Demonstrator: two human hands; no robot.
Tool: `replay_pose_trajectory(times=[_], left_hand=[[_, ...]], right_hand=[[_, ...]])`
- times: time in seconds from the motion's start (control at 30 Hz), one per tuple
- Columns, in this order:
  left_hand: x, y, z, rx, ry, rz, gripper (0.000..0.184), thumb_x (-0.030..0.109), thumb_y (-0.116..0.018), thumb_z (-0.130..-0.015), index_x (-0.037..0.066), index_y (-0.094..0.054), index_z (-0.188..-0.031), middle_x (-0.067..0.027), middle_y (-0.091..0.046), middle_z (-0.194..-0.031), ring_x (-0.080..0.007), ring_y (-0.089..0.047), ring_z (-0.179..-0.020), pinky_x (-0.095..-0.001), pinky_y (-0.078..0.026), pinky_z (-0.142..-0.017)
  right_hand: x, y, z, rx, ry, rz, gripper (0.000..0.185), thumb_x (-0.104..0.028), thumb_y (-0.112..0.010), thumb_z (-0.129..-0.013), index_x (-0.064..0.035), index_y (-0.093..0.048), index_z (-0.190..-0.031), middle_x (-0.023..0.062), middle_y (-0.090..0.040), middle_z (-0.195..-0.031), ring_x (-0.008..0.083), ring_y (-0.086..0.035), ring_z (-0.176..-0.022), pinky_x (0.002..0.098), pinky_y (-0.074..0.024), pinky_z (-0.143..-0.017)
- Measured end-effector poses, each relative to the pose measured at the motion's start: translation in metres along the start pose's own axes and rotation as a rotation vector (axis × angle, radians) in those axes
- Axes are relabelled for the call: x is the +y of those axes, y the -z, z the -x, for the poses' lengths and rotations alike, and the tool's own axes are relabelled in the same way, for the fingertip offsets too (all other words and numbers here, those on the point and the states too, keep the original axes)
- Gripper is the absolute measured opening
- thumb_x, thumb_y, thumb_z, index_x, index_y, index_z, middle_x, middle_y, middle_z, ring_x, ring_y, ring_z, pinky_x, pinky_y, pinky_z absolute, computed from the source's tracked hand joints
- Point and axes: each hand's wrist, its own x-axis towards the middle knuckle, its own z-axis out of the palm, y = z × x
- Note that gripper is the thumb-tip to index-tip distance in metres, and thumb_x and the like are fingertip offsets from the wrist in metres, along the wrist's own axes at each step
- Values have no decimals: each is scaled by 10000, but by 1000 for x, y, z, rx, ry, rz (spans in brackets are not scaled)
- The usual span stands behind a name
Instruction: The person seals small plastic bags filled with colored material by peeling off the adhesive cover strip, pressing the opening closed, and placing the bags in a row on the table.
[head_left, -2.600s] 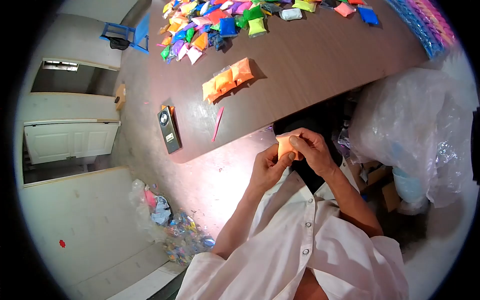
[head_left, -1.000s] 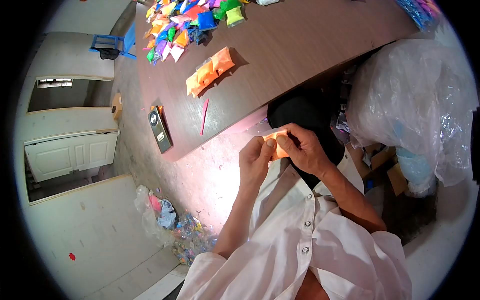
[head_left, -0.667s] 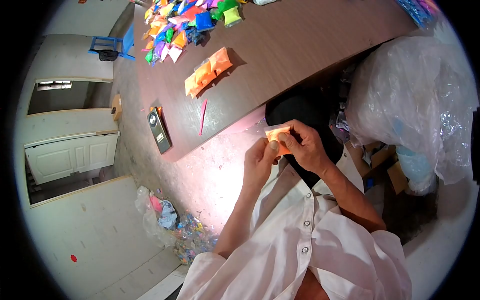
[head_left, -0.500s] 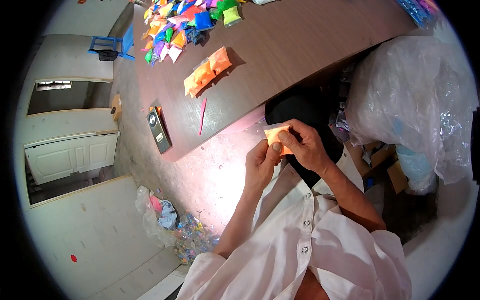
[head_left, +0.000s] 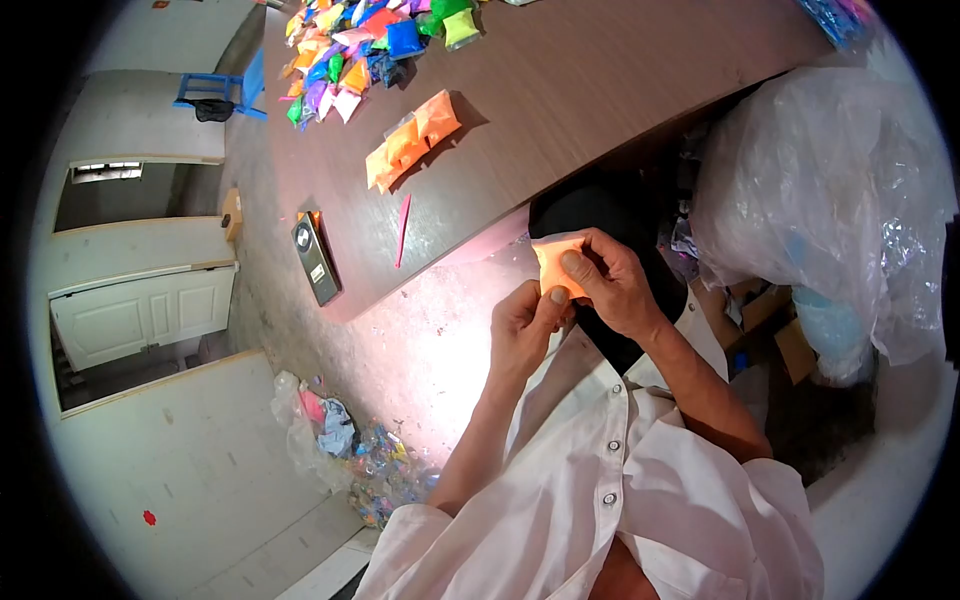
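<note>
Above my lap, a small clear packet of orange clay-like material (head_left: 556,262) is pinched between both hands. My left hand (head_left: 527,318) grips its lower edge, thumb on the front. Higher up, my right hand (head_left: 612,285) holds the packet's right side with the thumb pressed on its face; the fingers behind it are partly hidden. On the table (head_left: 560,90) lies a short row of similar orange packets (head_left: 408,143). A thin pink stick-like tool (head_left: 403,232) lies nearer the table's front edge.
A pile of colourful packets (head_left: 350,60) covers the table's far left part. A phone (head_left: 316,262) lies at the left corner. Large clear plastic bags (head_left: 820,200) bulge at the right, above cardboard boxes (head_left: 775,325). Wrappers (head_left: 385,470) heap on the floor; a blue chair (head_left: 240,90) stands beyond.
The orange packet has tilted and risen slightly in my hands, showing more of its face. My right thumb has shifted up a little. Things on the table stay where they were.
</note>
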Motion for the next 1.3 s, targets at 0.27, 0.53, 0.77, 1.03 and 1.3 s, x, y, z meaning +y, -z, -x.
replay_pose_trajectory(times=[0.27, 0.53, 0.77, 1.03, 1.3], left_hand=[[7, 5, -3, 10, 6, -76, 274, 277, -713, -1025, 4, -734, -1043, -16, -714, -896, -56, -580, -764, -227, -454, -698], [-11, 5, -6, -58, -10, 26, 303, 229, -756, -1011, -27, -699, -1163, -7, -700, -945, -73, -612, -826, -233, -515, -737], [-6, 6, -6, -71, 24, -5, 290, 231, -741, -1023, -20, -702, -1163, 14, -678, -937, -60, -589, -828, -214, -492, -741], [-5, 14, -8, -45, -23, 11, 334, 284, -735, -1028, -19, -701, -1164, 10, -673, -935, -49, -560, -816, -207, -456, -706], [2, 19, -8, -12, -38, -102, 339, 286, -738, -1027, -29, -708, -1146, -1, -688, -921, -56, -565, -805, -213, -459, -701]], right_hand=[[-2, 6, 1, -18, -6, -35, 303, -306, -640, -1061, -31, -714, -1163, 30, -708, -940, 79, -640, -815, 225, -535, -742], [4, 4, 2, -19, 8, -66, 233, -201, -711, -1016, -12, -741, -1149, 16, -715, -932, 64, -641, -837, 222, -528, -740], [2, 5, 3, -13, -14, -82, 193, -191, -723, -1005, -21, -755, -1090, -1, -701, -883, 52, -602, -785, 222, -503, -697], [7, 5, 3, -38, 10, -22, 171, -190, -719, -1005, -24, -753, -1029, -4, -699, -863, 54, -609, -779, 226, -508, -698], [-1, 2, 2, -54, 0, 1, 200, -231, -714, -1015, -32, -738, -1021, 18, -697, -882, 67, -614, -770, 235, -518, -700]])
